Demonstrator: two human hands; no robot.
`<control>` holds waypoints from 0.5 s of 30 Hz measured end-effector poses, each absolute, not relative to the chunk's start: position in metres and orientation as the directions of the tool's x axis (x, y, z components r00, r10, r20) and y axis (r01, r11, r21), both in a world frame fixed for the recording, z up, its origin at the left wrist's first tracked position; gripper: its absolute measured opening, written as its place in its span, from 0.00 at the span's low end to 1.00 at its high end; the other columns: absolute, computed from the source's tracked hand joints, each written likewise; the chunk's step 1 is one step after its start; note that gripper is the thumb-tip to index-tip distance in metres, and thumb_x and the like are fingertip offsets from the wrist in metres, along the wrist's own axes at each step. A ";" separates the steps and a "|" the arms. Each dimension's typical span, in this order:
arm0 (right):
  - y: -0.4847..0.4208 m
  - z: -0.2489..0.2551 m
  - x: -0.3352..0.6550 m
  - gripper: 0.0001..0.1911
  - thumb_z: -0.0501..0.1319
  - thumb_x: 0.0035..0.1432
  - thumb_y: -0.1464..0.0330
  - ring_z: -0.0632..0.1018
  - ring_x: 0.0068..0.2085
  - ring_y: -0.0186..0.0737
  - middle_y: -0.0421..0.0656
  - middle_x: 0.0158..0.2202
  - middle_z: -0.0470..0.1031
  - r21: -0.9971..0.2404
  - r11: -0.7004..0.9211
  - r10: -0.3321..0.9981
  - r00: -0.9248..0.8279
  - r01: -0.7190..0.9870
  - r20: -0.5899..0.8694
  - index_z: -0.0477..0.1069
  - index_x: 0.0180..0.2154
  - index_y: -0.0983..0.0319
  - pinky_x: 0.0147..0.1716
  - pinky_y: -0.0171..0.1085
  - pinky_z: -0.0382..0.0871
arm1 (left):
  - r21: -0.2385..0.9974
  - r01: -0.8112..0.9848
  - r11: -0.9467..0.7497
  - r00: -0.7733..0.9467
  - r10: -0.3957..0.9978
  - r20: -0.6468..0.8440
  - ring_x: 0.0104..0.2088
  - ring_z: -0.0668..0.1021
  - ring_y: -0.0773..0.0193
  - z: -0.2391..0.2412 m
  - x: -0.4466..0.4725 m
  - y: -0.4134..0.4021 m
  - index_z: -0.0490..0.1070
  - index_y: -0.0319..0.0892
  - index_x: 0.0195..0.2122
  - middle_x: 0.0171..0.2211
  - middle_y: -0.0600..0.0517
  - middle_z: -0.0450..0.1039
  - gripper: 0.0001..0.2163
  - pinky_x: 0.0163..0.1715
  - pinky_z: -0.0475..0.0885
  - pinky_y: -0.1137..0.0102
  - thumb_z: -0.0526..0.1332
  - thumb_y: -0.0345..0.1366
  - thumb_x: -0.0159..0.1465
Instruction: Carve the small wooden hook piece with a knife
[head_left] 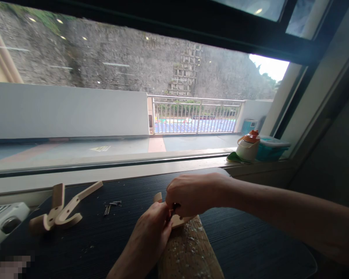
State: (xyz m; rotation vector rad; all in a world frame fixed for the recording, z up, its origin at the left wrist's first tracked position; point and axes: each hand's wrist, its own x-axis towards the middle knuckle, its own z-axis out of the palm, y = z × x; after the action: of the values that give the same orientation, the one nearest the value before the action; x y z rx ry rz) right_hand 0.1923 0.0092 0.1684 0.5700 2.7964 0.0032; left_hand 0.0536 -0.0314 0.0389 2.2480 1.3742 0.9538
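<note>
My left hand (pixel 155 221), fingers closed, grips a pale curved wooden hook (pixel 180 222) near the end of a thick wooden block (pixel 189 248). Another pale tip of the wood shows just above the fingers. Over it, my right hand (pixel 192 193) is closed in a fist against the left. A small dark thing shows between the two hands, mostly hidden, and I cannot make out its kind. To the left lie several screws (pixel 107 210) in a loose group. Farther left rest more curved wooden hooks (pixel 72 209), pale and brown, with holes in them.
All this is on a dark tabletop (pixel 119 240) below a wide window. A white appliance (pixel 7 221) stands at the left edge. On the sill at right are a bottle with an orange cap (pixel 248 147) and a teal box (pixel 272 149). The block's surface carries debris.
</note>
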 end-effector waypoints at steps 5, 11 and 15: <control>0.010 0.167 0.196 0.08 0.56 0.49 0.71 0.60 0.22 0.28 0.40 0.22 0.71 0.012 0.912 0.399 -0.882 0.409 -0.251 0.75 0.28 0.64 0.21 0.32 0.50 | 0.619 0.616 -0.488 0.313 0.872 0.376 0.31 0.74 0.66 0.040 0.054 -0.031 0.68 0.44 0.34 0.31 0.53 0.71 0.10 0.32 0.68 0.73 0.54 0.22 0.55; 0.009 0.171 0.197 0.10 0.54 0.52 0.70 0.60 0.22 0.28 0.39 0.21 0.68 0.018 0.905 0.411 -0.865 0.424 -0.288 0.74 0.27 0.65 0.21 0.32 0.51 | 0.675 0.570 -0.468 0.280 0.883 0.376 0.42 0.76 0.59 0.041 0.036 -0.030 0.70 0.45 0.43 0.41 0.49 0.74 0.16 0.42 0.71 0.65 0.57 0.26 0.53; 0.008 0.174 0.196 0.09 0.55 0.52 0.69 0.61 0.22 0.28 0.38 0.21 0.67 0.017 0.901 0.417 -0.857 0.433 -0.302 0.74 0.27 0.65 0.21 0.32 0.51 | 0.762 0.535 -0.366 0.221 0.931 0.291 0.42 0.77 0.58 0.041 0.031 -0.030 0.71 0.43 0.44 0.41 0.49 0.76 0.16 0.44 0.70 0.65 0.59 0.30 0.53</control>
State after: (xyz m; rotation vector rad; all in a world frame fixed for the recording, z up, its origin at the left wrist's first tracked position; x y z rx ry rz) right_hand 0.1956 0.0081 0.1742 0.6334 2.7660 -0.0742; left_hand 0.0306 -0.0304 0.0410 1.9896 1.3466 1.0174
